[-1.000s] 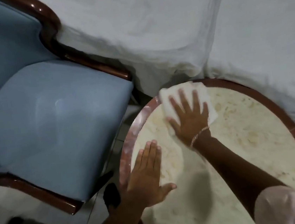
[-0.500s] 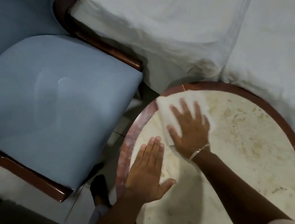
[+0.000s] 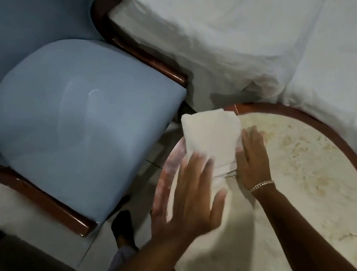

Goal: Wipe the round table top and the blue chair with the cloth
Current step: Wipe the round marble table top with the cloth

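Note:
The folded white cloth lies over the far-left edge of the round table, a beige marble top in a reddish-brown rim. My right hand, a bracelet on its wrist, holds the cloth's right side, and the cloth covers its thumb side. My left hand is blurred and spread flat over the table's left rim, its fingertips touching the cloth's near-left corner. The blue chair, with a padded seat and dark wooden arms, stands just left of the table; neither hand touches it.
A bed with white sheets presses against the table's far and right sides and the chair's right arm. Pale floor tiles show in the narrow gap between chair and table, with my dark shoe there.
My right hand slid off the top of the cloth to its right side. My left hand moved forward to the cloth's near corner. The cloth shifted left over the rim.

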A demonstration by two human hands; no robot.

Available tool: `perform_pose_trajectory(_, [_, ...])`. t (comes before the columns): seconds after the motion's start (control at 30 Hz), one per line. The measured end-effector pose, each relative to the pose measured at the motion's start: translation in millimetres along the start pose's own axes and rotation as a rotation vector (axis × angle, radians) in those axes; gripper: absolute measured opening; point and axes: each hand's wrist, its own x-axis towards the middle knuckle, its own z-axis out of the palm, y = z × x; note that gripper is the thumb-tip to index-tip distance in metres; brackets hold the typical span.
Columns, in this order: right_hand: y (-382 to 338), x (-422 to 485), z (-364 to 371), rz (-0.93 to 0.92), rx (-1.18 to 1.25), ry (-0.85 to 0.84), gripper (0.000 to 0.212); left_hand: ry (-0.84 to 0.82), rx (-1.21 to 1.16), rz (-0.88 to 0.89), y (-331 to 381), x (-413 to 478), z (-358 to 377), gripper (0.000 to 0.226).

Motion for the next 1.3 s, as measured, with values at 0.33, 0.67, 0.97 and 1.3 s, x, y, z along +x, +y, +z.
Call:
perform_pose_trajectory(0.33, [32.2, -26.3, 23.2, -0.011, -0.311, 0.057, 0.063, -0.244, 0.357, -0.009, -38.7, 41.0, 14.8, 0.063])
perform_pose_trajectory(0.67, [30.2, -37.4, 24.8, -0.037, -0.45, 0.041, 0.067, -0.218, 0.394, -0.128, -40.5, 60.0, 25.1, 0.072])
perform_pose_trajectory(0.97, [29.3, -32.7, 23.1, -0.011, -0.393, -0.008, 0.067, -0.261, 0.336, -0.027, -25.7, -13.8, 12.0, 0.072])
perform_pose_trajectory(1.3, [-74.4, -148.8, 84.9, -0.119, -0.124, 0.014, 0.06, -0.218, -0.828, -0.547, -34.5, 49.0, -32.0, 0.059])
